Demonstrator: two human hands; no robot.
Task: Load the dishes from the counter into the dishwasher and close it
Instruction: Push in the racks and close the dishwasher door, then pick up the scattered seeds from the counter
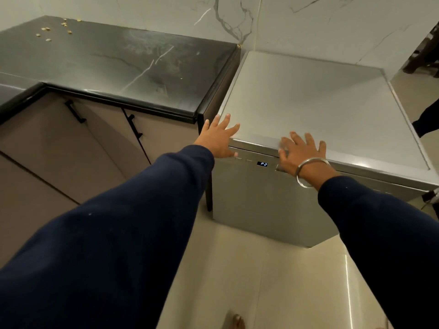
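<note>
Dark blue sleeves (123,233) fill the foreground, one from each lower corner, reaching forward over a pale tiled floor (249,281); at far left a dark, glossy bench (114,65) runs along the marble-veined wall (166,13), bearing only a scatter of small yellowish crumbs (54,29) near its back left corner, with beige cabinet doors (59,148) and black bar handles (76,112) beneath it; just right of the bench end stands the silver dishwasher (273,205), its door upright and flush against the control strip, so it sits closed; the left hand (219,138) lies with fingers spread and straight at the dishwasher's front left corner, palm against the top edge of the door and fingertips reaching over onto the flat top; between the two hands a small lit display (262,164) on the strip reads P2; the right hand (301,150) likewise has its fingers straight and splayed, pressing flat over the front edge near the middle of the door, gripping nothing; a metal bangle (311,173) circles that wrist; no dishes show anywhere, whether on the bench or the dishwasher's top (320,103); at far right a dark wooden piece of furniture (425,53) stands beyond the wall edge.
</note>
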